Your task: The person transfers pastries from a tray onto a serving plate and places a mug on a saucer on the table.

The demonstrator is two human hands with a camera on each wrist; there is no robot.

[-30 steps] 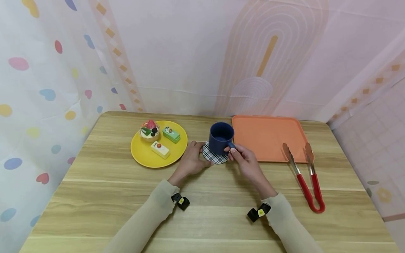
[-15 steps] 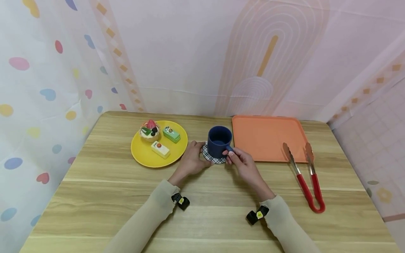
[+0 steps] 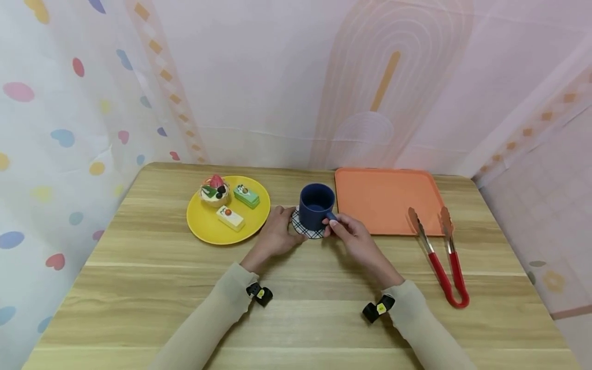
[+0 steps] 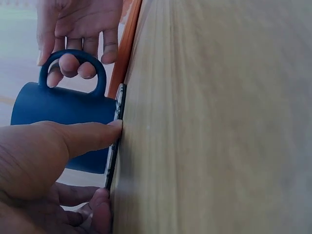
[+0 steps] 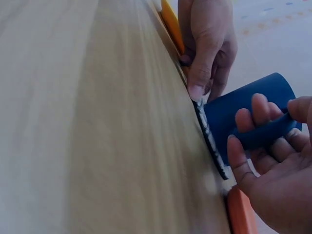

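A dark blue mug (image 3: 316,206) stands upright over a round black-and-white plaid coaster (image 3: 298,221), hiding much of it. My right hand (image 3: 356,239) grips the mug's handle (image 4: 73,52), with fingers through the loop and the thumb on top. At the coaster's left side, my left hand (image 3: 277,234) holds its edge between thumb and fingers. In the left wrist view the thumb lies along the coaster's rim, close beside the mug's base. The coaster (image 5: 209,139) lies flat against the wooden table in the right wrist view, with the mug's bottom right at it.
Left of the hands is a yellow plate (image 3: 203,226) bearing a fruit tart (image 3: 215,191), a green cake slice (image 3: 246,196) and a cream-coloured one (image 3: 230,218). An orange tray (image 3: 384,200) lies at right. Red-handled tongs (image 3: 444,272) rest across its front edge.
The mug, in my right hand, has come down and slightly toward me and left over the coaster. My left hand keeps its place at the coaster. The head view has shifted slightly.
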